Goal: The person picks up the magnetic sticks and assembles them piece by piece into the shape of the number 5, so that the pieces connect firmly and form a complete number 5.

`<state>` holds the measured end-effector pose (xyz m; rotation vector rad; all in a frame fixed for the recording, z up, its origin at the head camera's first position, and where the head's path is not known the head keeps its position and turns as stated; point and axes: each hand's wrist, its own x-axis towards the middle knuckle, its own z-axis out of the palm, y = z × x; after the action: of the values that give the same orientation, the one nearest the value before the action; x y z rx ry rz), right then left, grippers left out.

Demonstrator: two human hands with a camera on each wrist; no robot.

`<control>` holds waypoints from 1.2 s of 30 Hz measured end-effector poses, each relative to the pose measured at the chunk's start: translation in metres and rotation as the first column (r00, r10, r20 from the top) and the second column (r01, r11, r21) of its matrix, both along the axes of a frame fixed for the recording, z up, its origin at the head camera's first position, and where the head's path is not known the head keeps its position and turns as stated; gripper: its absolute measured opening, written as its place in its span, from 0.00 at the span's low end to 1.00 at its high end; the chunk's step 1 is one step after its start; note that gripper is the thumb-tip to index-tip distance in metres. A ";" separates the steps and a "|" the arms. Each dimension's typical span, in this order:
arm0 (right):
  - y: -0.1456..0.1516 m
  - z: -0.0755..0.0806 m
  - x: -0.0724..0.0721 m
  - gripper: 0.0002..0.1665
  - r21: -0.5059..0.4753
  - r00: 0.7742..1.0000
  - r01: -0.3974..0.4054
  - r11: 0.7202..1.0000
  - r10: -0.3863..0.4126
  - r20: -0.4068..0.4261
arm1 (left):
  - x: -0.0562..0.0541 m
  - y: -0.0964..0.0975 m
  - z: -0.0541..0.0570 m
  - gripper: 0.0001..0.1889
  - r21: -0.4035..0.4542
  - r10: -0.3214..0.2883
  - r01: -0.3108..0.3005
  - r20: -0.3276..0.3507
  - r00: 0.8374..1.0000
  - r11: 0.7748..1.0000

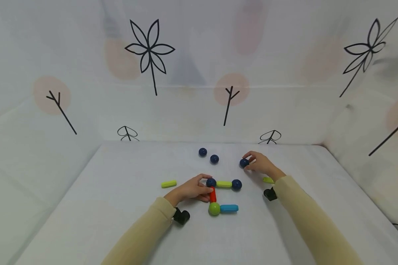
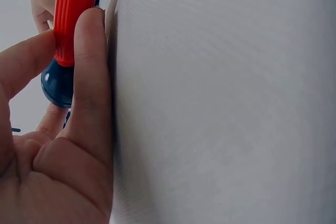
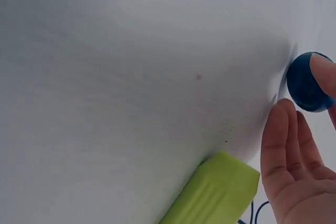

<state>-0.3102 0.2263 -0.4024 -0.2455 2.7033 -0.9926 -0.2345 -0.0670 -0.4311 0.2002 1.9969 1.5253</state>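
Observation:
In the head view my left hand (image 1: pixel 192 188) grips a red stick (image 1: pixel 213 196) near the navy ball (image 1: pixel 211 182) at its far end. Its fingers lie on both sides of the red stick in the left wrist view. From that ball a yellow-green stick (image 1: pixel 223 184) runs right to another navy ball (image 1: pixel 237 184). At the red stick's near end sits a green ball (image 1: pixel 214 209), with a blue stick (image 1: pixel 230 208) pointing right from it. Farther back on the right, my right hand (image 1: pixel 261 164) pinches a loose navy ball (image 3: pixel 305 85) at the table surface.
Two loose navy balls, one (image 1: pixel 202 152) farther back than the other (image 1: pixel 214 159), lie behind the joined pieces. A loose yellow-green stick (image 1: pixel 168 184) lies left of my left hand. Another yellow-green stick (image 3: pixel 212 195) is partly hidden by my right forearm in the head view.

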 end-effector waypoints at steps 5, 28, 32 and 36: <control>0.006 -0.003 0.010 0.22 -0.017 0.999 -0.018 1.000 0.017 -0.039 | 0.000 0.002 0.001 0.29 -0.005 0.000 0.000 -0.002 1.000 1.000; 0.012 -0.010 0.066 0.19 -0.067 0.993 -0.088 0.994 0.082 -0.090 | 0.004 0.001 0.005 0.29 0.002 -0.010 0.010 -0.025 1.000 1.000; 0.012 -0.011 0.075 0.19 -0.075 0.991 -0.102 0.992 0.094 -0.100 | 0.004 0.002 0.005 0.29 0.000 -0.005 0.005 -0.016 1.000 1.000; 0.012 -0.011 0.085 0.18 -0.086 0.988 -0.119 0.989 0.110 -0.104 | 0.004 0.001 0.004 0.29 -0.002 0.000 0.000 -0.011 1.000 1.000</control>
<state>-0.2252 0.2381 -0.4132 -0.4746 2.6980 -1.0989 -0.2303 -0.0661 -0.4267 0.2078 2.0074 1.5250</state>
